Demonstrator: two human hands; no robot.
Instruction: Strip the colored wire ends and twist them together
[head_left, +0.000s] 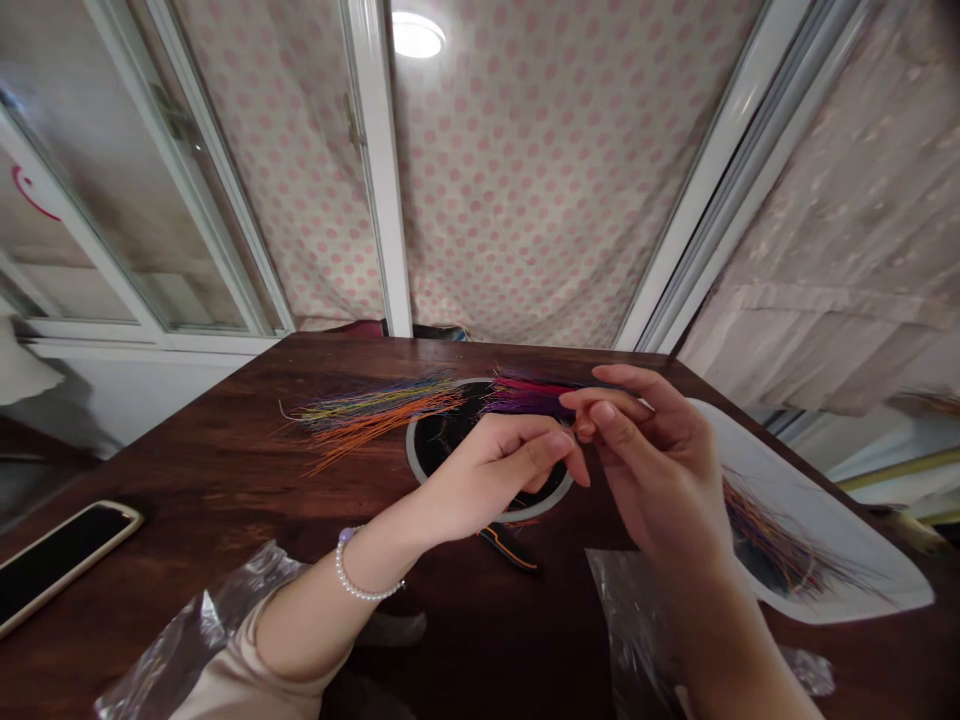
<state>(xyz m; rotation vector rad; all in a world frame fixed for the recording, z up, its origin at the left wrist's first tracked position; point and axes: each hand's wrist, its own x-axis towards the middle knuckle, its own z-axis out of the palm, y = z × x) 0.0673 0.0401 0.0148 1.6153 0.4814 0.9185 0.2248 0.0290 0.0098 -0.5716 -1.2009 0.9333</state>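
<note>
Thumb and forefinger of my left hand [506, 460] stand in a narrow pinch, meeting those of my right hand [664, 455], likewise pinched; I cannot tell what, if anything, lies between them. Left hand is above a round black dish with a pale rim [417, 462]. Orange wires [394, 425] extend over its left side; red and purple wires [529, 390] lie at its far right, beyond my fingers. A black-and-orange tool handle [514, 550] projects on the near side. Right of my right hand, a white tray [874, 545] contains a mixed wire bundle [787, 540].
</note>
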